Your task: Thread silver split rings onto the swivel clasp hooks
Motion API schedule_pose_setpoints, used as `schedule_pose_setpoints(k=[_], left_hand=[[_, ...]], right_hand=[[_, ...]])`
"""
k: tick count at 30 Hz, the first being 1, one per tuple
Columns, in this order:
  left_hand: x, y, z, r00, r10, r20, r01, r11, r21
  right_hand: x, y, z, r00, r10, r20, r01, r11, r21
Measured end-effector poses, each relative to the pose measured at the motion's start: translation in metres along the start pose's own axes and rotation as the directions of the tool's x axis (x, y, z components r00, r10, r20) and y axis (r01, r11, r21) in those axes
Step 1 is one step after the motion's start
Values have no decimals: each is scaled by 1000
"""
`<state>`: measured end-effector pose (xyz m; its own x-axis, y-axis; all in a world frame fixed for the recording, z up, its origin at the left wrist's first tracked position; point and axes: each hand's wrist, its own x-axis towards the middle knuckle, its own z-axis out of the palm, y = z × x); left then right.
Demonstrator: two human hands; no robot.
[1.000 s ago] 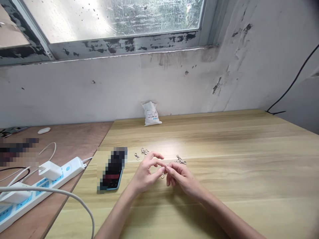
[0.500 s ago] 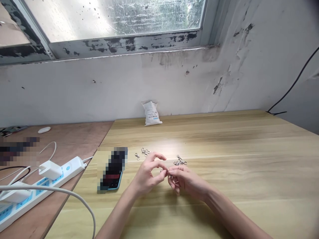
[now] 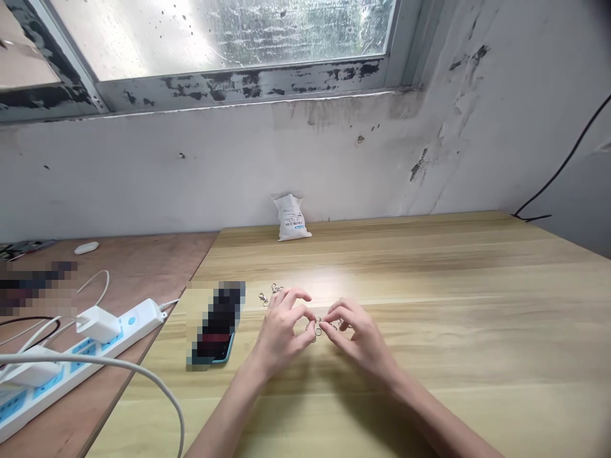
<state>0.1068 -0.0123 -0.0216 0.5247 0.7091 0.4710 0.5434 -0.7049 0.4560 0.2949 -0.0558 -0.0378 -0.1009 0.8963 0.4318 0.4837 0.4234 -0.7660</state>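
My left hand pinches a small metal ring between thumb and index finger, its other fingers curled above. Facing it, my right hand has thumb and fingertips closed on a small silvery clasp, right beside the ring. Whether the two metal pieces are linked is too small to tell. Beyond my left hand lie a loose lobster clasp and more clasps, partly covered by my fingers. Another group of clasps is mostly hidden behind my right hand.
A phone, partly pixelated, lies left of my hands on the wooden table. Against the wall stands a white labelled packet. On the brown surface at left are a power strip, plugs and a looping grey cable.
My right hand has turned from palm-up to palm-down, its fingers now coming from above and covering the right group of clasps. Both hands stay close together; my left hand has barely shifted.
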Motion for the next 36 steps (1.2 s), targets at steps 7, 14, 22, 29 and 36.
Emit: schedule_pose_setpoints(k=[7, 14, 22, 29, 36], left_hand=[[2, -3, -5, 998, -30, -47, 31, 999, 24], [2, 4, -3, 995, 63, -74, -63, 998, -4], [3, 9, -7, 975, 195, -106, -185, 978, 94], [3, 7, -1, 970, 236, -61, -224, 961, 159], [-1, -1, 5, 993, 87, 80, -93, 993, 69]], right_hand=[[-1, -3, -5, 955, -295, 37, 296, 934, -202], [0, -3, -5, 999, -17, 43, 14, 998, 59], [3, 0, -10, 946, 116, 303, -220, 917, 334], [6, 11, -14, 958, -83, 273, 94, 995, -28], [7, 15, -19, 935, -272, 228, 351, 805, -479]])
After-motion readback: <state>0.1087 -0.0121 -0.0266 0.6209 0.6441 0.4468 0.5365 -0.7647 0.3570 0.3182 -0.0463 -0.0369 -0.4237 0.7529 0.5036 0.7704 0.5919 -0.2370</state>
